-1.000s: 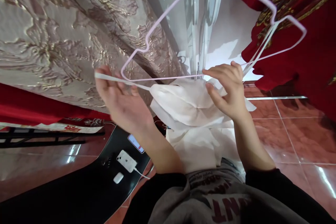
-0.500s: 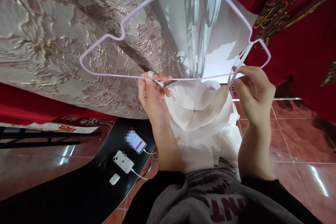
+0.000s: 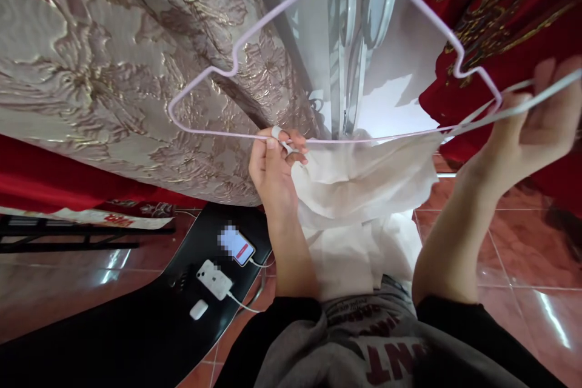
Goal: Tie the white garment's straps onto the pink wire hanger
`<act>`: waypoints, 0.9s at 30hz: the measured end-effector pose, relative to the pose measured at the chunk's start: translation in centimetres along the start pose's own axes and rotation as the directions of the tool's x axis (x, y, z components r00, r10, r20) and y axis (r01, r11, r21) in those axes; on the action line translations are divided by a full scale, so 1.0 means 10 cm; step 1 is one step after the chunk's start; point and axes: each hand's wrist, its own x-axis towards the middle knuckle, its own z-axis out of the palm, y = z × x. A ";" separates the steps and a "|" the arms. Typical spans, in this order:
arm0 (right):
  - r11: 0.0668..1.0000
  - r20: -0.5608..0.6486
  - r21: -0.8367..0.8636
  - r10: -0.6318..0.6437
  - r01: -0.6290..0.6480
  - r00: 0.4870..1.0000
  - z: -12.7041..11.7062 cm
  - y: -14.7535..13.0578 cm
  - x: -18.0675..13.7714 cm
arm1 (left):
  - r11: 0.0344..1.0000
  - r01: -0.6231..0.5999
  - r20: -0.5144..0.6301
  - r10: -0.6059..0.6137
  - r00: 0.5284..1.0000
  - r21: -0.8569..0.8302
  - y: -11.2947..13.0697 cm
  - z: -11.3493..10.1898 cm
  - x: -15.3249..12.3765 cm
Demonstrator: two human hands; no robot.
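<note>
A: Hanging white garment on wire hanger. Left hand pinches one strap at the bottom bar.

B: Right hand closed on the other strap, pulled taut; next, I judge, loop it into the notch.

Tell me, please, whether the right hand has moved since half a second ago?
Yes. The right hand swung out rightward, pulling its white strap across the red garment.

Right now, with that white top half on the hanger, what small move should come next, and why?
Probably the left hand should lift its strap toward the left notch of the hanger. The right hand already pulls the other strap taut around the hanger's right end, while the white garment sags below the bottom bar.
</note>
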 end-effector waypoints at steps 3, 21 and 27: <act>0.994 -0.250 -0.053 -0.111 0.101 0.962 0.06 -0.09 -0.32 | 0.999 0.042 0.011 -0.041 0.999 -0.020 -0.02 0.00 0.00; 0.965 0.339 -0.121 0.262 -0.234 0.903 0.29 -0.40 -0.44 | 0.910 -0.399 -0.273 0.414 0.868 0.113 0.14 -0.68 0.39; 0.966 0.385 -0.116 0.257 -0.230 0.886 0.33 -0.52 -0.47 | 0.826 -0.470 0.192 0.430 0.882 0.312 0.42 -0.46 0.78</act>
